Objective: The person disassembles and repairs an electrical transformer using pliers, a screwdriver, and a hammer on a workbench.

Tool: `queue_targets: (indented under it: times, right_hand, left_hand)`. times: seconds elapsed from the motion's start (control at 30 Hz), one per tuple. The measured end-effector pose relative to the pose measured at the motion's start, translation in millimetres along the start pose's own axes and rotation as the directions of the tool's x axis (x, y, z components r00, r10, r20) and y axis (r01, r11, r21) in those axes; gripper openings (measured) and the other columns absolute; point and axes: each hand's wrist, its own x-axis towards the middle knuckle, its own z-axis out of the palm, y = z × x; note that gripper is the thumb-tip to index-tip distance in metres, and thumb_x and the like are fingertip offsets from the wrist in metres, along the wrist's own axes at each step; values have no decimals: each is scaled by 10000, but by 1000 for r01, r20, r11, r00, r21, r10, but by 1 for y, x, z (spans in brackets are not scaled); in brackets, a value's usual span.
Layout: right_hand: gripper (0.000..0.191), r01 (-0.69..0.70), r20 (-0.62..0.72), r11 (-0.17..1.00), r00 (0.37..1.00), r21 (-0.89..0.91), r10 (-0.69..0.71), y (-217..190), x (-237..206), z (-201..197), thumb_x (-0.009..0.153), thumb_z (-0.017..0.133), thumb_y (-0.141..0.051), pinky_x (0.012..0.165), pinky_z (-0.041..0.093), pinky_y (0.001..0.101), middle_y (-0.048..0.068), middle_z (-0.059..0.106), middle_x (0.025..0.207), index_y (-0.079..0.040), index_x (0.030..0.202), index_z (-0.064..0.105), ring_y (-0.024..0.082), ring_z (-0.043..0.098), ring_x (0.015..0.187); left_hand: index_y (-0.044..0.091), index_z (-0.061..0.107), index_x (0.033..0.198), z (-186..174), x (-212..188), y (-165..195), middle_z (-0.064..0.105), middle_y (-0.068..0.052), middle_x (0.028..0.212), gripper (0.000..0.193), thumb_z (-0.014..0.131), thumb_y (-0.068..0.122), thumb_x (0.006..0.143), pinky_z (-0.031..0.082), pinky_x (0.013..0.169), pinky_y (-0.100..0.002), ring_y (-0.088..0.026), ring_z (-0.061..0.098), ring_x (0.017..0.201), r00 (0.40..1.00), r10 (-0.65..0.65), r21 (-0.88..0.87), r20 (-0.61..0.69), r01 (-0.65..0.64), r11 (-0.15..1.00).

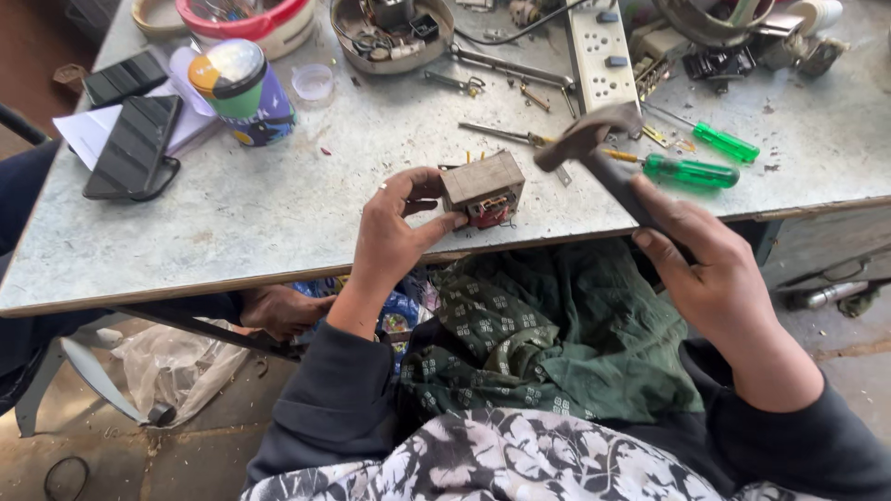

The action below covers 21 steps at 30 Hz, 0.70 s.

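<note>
Fingers and thumb of the left hand pinch a small square metal block, a little transformer with red wire showing at its lower side. It sits right at the near edge of the grey table, with the thumb pressed on its near side and the fingers curled round the far side. Held that way, the block looks steadied so it will not slide when it gets hit. The right hand is wrapped tight round the dark handle of a hammer. The hammer's head hangs just above and to the right of the block, near it but not touching. Its handle slants back toward the person, so the head looks ready to come down on the block's top. So the block is in the left hand, and the hammer waits just beside it. Two green screwdrivers lie on the table behind the hammer. A white power strip is farther back. A colourful round tin and two black phones lie off to the left. Under the table, another person's hand rests near a table leg.
</note>
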Motion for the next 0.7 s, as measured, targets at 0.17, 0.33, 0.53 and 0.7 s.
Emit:
queue_targets:
  times: [0.17,0.33,0.53,0.7]
  right_hand:
    - [545,67,-51,997,997,40,-65,-26,12,8,981,672,-22,749,503,320,106,641,1017,-131,1506,572,202,599,817]
    - [576,60,337,973,941,-224,20,-34,36,27,952,684,-83,641,501,372,104,678,926,-305,1480,619,253,646,699]
    - [515,-70,-123,998,990,-6,69,18,4,-4,959,686,-196,796,538,384,96,687,1164,-217,1465,590,298,703,926]
    - [446,-368,-377,830,902,-420,209,109,-22,-50,1075,649,-225,884,509,491,137,674,1178,-194,1520,636,376,654,1056]
  left_hand:
    - [14,624,1224,-2,2,-3,719,-93,1186,555,921,120,768,584,1025,-335,-195,725,1136,997,-38,-62,66,42,997]
    - [29,569,1289,-5,3,-3,677,-73,1219,651,923,108,748,548,1061,-338,-183,678,1180,985,-60,-155,159,85,984]
    - [58,568,1289,2,4,8,675,-64,1200,658,925,162,746,577,981,-342,-186,691,1120,989,-104,-71,104,112,991]
    - [73,568,1279,12,1,15,664,-84,1167,666,930,232,743,580,889,-360,-217,699,1055,999,-41,124,31,36,992]
